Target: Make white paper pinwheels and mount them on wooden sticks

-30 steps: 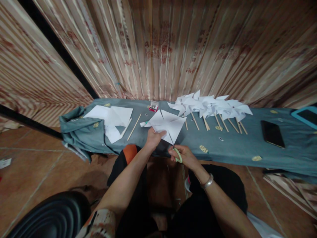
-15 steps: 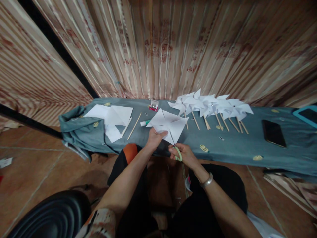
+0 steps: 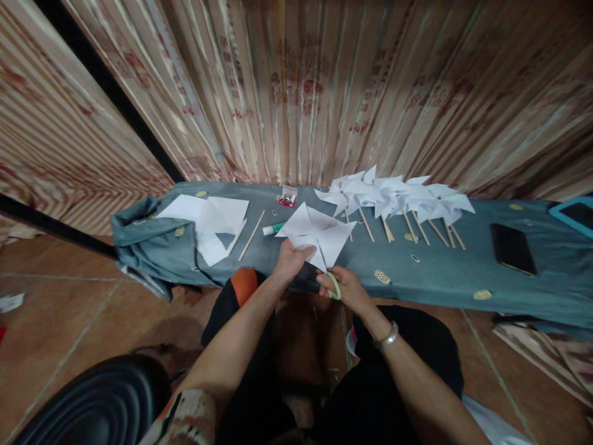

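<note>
A white square of paper (image 3: 334, 236) with slits running in from its corners is held above the table edge. My left hand (image 3: 291, 259) pinches its near left side, thumb on top. My right hand (image 3: 345, 285) grips the pale green handles of a pair of scissors (image 3: 334, 288); the blades lie at the slit in the paper's near corner. Just behind the paper's left corner lies a glue stick (image 3: 273, 229), partly covered. A small red box of metal pins (image 3: 288, 196) stands open farther back.
Several white paper pinwheels (image 3: 396, 194) on wooden sticks lie at the back right. A phone (image 3: 513, 248) rests farther right. On the left are white paper sheets (image 3: 222, 213) and a loose stick (image 3: 251, 236). A black stool (image 3: 97, 405) stands at lower left.
The paper has shifted very slightly to the right, and its slits stand a little more apart. Both hands keep their grips almost in place.
</note>
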`<state>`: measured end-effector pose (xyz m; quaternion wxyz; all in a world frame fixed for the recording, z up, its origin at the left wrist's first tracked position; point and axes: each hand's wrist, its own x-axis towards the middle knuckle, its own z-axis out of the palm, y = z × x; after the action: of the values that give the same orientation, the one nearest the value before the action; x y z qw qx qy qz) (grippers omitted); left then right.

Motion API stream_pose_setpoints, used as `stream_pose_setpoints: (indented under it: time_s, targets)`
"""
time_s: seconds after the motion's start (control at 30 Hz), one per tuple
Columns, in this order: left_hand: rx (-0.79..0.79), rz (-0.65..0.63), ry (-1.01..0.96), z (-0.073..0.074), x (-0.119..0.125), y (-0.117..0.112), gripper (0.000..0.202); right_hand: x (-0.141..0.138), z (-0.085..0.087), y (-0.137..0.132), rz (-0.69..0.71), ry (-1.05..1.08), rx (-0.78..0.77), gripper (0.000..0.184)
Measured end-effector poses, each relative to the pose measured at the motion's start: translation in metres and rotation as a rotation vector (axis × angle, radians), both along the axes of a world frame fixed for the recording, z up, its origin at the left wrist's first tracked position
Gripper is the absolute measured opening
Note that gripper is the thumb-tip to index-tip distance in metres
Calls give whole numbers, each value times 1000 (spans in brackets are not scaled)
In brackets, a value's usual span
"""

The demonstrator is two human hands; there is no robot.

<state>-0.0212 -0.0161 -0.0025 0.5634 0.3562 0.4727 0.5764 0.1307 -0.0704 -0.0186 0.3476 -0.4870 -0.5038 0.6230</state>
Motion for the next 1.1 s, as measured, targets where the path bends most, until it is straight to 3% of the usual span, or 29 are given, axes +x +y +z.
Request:
stream_pose_setpoints:
  time_s: [0.27, 1.1]
  targets:
    - [-4, -6, -20, 4, 1, -1, 30, 0, 7, -1, 6, -48, 36, 44]
    - [-9, 1, 1, 0, 1, -1, 32, -3, 10, 0, -24, -83, 18, 48]
